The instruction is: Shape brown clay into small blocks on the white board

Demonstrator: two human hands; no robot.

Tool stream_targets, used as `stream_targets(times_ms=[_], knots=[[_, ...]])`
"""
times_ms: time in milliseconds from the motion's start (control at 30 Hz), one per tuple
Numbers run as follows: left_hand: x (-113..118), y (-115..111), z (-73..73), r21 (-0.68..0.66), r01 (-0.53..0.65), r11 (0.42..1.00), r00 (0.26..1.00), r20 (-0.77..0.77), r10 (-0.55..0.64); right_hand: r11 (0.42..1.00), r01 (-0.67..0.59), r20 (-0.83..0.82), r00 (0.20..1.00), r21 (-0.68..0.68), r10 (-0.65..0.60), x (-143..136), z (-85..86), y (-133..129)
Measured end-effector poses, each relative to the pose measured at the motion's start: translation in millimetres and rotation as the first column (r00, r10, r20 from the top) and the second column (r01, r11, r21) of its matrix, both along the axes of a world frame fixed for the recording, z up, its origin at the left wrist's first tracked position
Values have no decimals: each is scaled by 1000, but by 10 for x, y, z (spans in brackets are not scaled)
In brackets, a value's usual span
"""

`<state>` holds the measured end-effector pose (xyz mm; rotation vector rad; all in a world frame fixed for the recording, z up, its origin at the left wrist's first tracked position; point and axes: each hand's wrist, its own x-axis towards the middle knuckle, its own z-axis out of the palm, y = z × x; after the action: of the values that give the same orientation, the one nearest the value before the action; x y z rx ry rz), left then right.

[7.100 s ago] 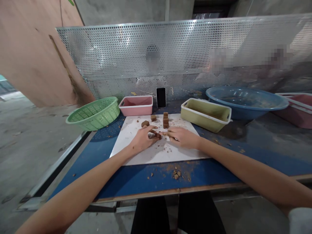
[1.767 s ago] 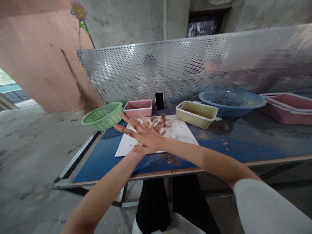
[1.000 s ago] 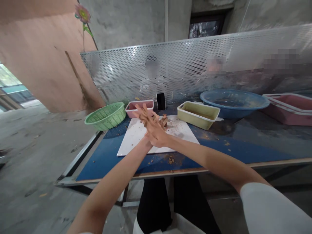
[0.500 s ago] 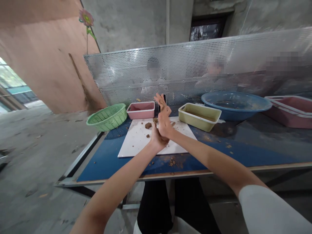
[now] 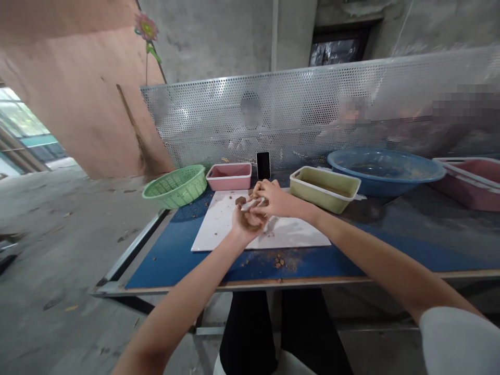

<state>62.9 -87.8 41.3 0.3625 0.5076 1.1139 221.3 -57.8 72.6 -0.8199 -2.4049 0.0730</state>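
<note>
Over a white board (image 5: 213,229) my left hand (image 5: 248,223) lies palm up, cupped, with its fingers apart and brown smears on it. My right hand (image 5: 275,199) is just above and to the right, its fingers curled down toward the left palm. Some brown clay (image 5: 265,202) shows between the right fingers, partly hidden by them. Behind the left fingertips a small brown clay lump (image 5: 240,200) rests on the board. Beside it, another lump (image 5: 250,192) is partly covered by the right hand. Crumbs are scattered across the board.
A green basket (image 5: 175,195), a pink bin (image 5: 230,182), an upright phone (image 5: 263,165), a yellow-green bin (image 5: 322,195) and a blue basin (image 5: 386,179) line the back of the blue table (image 5: 164,265). Behind them stands a perforated metal panel (image 5: 203,114). Crumbs (image 5: 279,261) lie near the front edge.
My hands were pressed together, palm to palm, with the right fingers pointing up. Now they are apart, the right hand lowered and curled, the left palm turned up.
</note>
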Motion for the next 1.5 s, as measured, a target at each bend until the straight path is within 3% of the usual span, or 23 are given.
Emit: stream_targets(times_ms=[167,300,367,467,633,767,833,900,1033,1200,1367,1500], knots=[[-23,99,-12,33,51,998,996,67,-53,1000,9,-52,999,30,-8,-17,-167,22],[-90,310,50,158,43,986,989,-150,-19,999,29,-221,975,22,-24,90,-150,73],[-167,477,85,296,-12,955,953,-286,101,998,63,-264,963,-11,-64,184,-168,106],[-280,728,98,501,-50,864,819,-475,323,994,107,-259,960,-19,-108,312,-297,177],[-359,931,-52,708,114,697,575,-619,535,988,156,-230,960,-23,-157,406,-601,290],[-459,923,-174,768,307,562,374,-640,671,988,156,-235,960,-3,-152,442,-706,314],[-549,905,-186,733,440,518,267,-658,704,988,153,-219,963,-23,-154,473,-723,304],[-639,893,-178,679,548,488,210,-676,706,987,147,-167,973,-69,-157,511,-734,284],[-746,907,-177,677,533,508,135,-660,739,976,171,5,985,-134,-172,575,-754,247],[-784,970,-223,721,452,526,66,-615,786,988,146,190,972,-47,-135,608,-814,326],[-810,994,-227,763,361,536,80,-598,798,998,64,233,971,5,-63,633,-909,447],[-806,986,-225,762,343,549,95,-610,787,997,70,231,971,-16,-64,641,-923,461]])
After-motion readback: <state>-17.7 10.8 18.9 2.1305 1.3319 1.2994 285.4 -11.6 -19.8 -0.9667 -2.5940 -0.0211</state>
